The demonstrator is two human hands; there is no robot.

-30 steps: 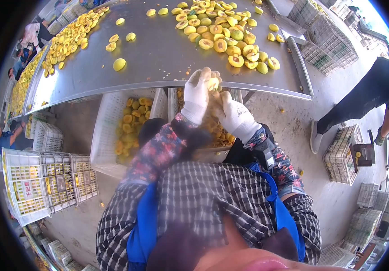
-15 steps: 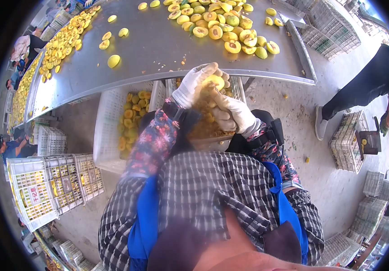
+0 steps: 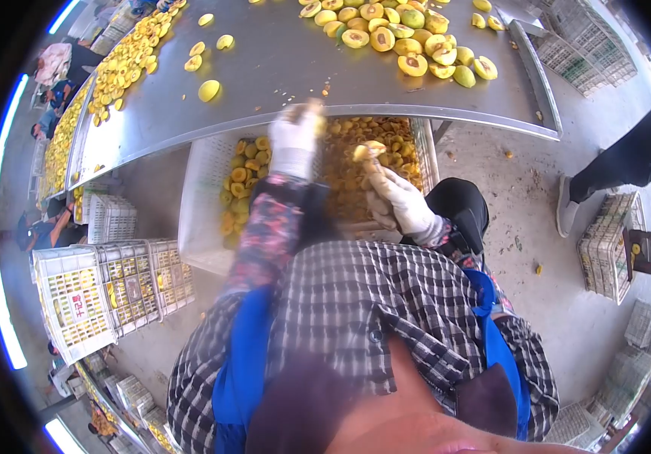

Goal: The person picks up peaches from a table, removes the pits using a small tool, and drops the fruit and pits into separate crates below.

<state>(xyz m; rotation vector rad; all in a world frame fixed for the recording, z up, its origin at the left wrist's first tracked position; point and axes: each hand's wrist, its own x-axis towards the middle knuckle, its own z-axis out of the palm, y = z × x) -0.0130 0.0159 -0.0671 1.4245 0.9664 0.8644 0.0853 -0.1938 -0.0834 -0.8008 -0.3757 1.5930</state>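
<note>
My left hand (image 3: pixel 295 136), in a white glove, is blurred by motion at the front edge of the metal table (image 3: pixel 257 102); its fingers are too smeared to read. My right hand (image 3: pixel 401 198), gloved too, is closed round a small tool, its tip hidden by a yellow fruit piece (image 3: pixel 369 150) above the fingers. Below both hands, a crate (image 3: pixel 425 151) holds many brownish-yellow pieces. To its left, a white crate (image 3: pixel 203 178) holds halved yellow fruit (image 3: pixel 244 178). Halved fruit with brown centres (image 3: pixel 409 47) lies heaped on the table.
More fruit (image 3: pixel 125 68) is heaped at the table's left. Stacked crates (image 3: pixel 110 291) stand at the lower left. At the right are a person's dark-clothed leg (image 3: pixel 628 151) and a crate (image 3: pixel 605 246) with a metal piece on it. Other people work at the far left.
My hands have come apart. The left has moved left towards the table edge, away from the fruit; the right holds its tool lower. The whole view has shifted slightly.
</note>
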